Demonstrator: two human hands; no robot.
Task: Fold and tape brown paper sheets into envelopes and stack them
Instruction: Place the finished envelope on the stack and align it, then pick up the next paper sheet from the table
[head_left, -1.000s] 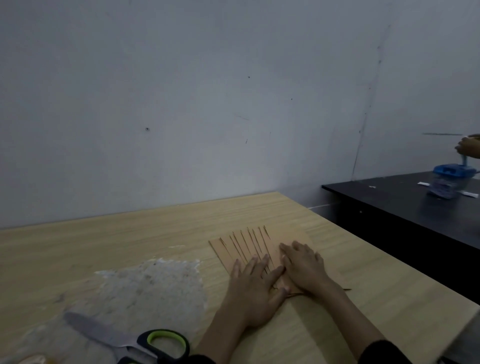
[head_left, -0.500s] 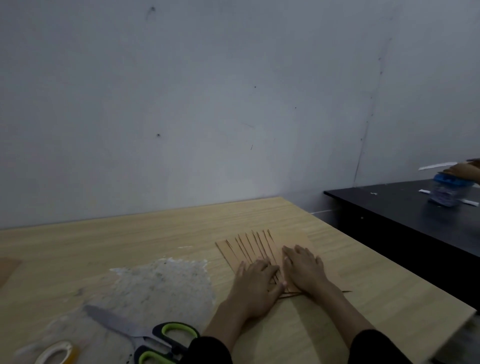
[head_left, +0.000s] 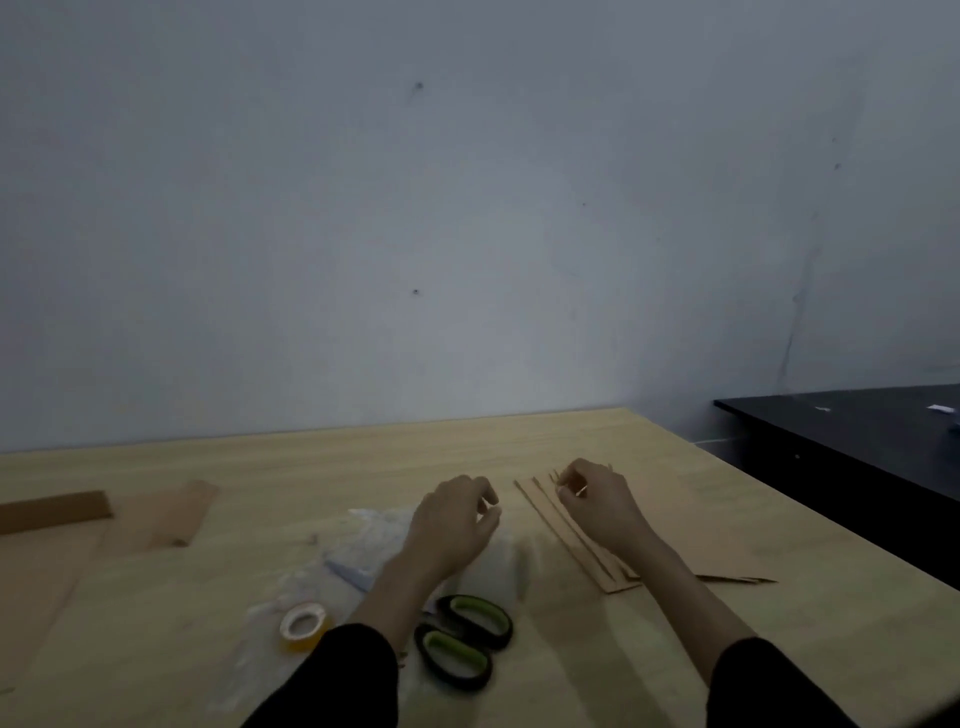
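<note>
A fanned stack of brown paper envelopes (head_left: 576, 545) lies on the wooden table (head_left: 727, 519), right of centre. My right hand (head_left: 595, 506) sits over the stack's far end, fingers curled, fingertips pinching at the envelope edges. My left hand (head_left: 457, 522) hovers just left of the stack with loosely curled fingers and holds nothing. A roll of clear tape (head_left: 304, 626) lies near my left forearm. Flat brown paper sheets (head_left: 156, 514) and a folded brown strip (head_left: 52, 512) lie at the far left.
Black scissors with green-lined handles (head_left: 462, 642) lie near the front edge, partly under my left arm. A worn whitish patch (head_left: 374, 540) marks the tabletop. A black table (head_left: 857, 441) stands to the right, across a gap. A grey wall backs the table.
Both hands have lifted from pressing flat on the stack and curled their fingers. The left hand has moved off the stack to the left. The view has swung left, showing tape and paper sheets.
</note>
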